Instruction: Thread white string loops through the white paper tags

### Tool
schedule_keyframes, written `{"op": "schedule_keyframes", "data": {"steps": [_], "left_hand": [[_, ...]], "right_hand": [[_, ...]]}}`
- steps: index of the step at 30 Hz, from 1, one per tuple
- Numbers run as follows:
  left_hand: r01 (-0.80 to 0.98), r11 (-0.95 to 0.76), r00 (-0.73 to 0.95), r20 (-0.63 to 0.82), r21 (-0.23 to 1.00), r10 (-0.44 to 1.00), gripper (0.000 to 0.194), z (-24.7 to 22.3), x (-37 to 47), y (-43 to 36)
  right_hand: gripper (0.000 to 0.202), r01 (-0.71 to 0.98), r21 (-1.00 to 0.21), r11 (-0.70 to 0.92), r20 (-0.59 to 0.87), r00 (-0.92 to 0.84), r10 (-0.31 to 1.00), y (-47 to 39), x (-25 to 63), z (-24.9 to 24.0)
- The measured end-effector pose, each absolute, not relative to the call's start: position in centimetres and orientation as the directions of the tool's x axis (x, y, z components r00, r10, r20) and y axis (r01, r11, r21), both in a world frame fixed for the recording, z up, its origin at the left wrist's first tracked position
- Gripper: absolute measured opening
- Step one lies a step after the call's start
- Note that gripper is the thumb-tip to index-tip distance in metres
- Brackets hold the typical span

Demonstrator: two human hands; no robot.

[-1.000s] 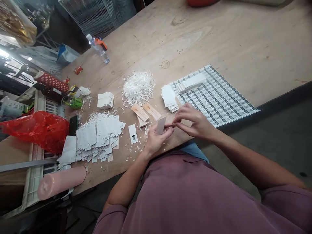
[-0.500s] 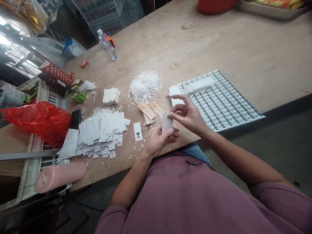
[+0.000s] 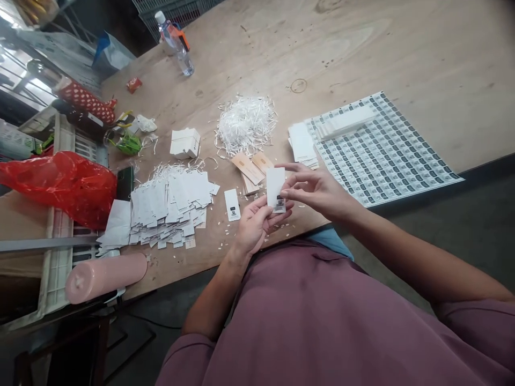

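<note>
My left hand pinches a white paper tag near its lower end, thumb in front and fingers behind. A small black-and-white sticker shows at the tag's lower right. My right hand is at the tag's right edge, thumb by the sticker and index finger by the upper corner. Left of my hands lies another white tag with a black label and code. Orange-printed cards lie just behind. To the right are a stack of blank white tags and a large sticker sheet.
A heap of white strings sits mid-table. Leftward are a big pile of strung tags, a neat tag stack, a red plastic bag and a pink roll. A water bottle stands farther back. White strips rest on the sheet.
The tag in my left hand now shows a black-and-white sticker on its lower part. My right hand has come down from above the tag to its edge. The view has shifted slightly.
</note>
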State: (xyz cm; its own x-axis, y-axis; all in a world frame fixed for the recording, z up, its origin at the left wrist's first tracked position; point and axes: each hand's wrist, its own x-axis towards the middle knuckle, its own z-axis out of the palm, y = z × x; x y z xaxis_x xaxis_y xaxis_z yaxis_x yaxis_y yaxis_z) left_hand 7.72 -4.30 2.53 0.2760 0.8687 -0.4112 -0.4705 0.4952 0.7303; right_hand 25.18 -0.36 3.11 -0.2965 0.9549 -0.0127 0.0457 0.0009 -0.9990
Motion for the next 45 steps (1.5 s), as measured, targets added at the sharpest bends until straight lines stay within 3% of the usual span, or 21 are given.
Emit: {"op": "schedule_keyframes", "data": {"steps": [7, 17, 28, 45], "left_hand": [[-0.457, 0.491, 0.265, -0.414, 0.742, 0.871, 0.028, 2.8, 7.7, -4.2], [-0.454, 0.475, 0.246, -0.406, 0.754, 0.88, 0.029, 2.9, 7.6, -4.1], [-0.462, 0.473, 0.24, -0.407, 0.751, 0.881, 0.036, 3.0, 7.5, -4.0], [-0.445, 0.466, 0.232, -0.404, 0.765, 0.885, 0.029, 2.8, 7.3, -3.9]], "right_hand": [[0.03, 0.064, -0.997, -0.033, -0.047, -0.234, 0.971, 0.4, 24.3, 1.8], [0.035, -0.103, -0.986, -0.129, -0.099, -0.258, 0.961, 0.4, 23.2, 2.6], [0.033, -0.034, -0.993, -0.117, -0.106, -0.238, 0.966, 0.6, 23.0, 3.0], [0.023, 0.041, -0.999, -0.031, -0.038, -0.195, 0.98, 0.7, 22.9, 2.4]]}}
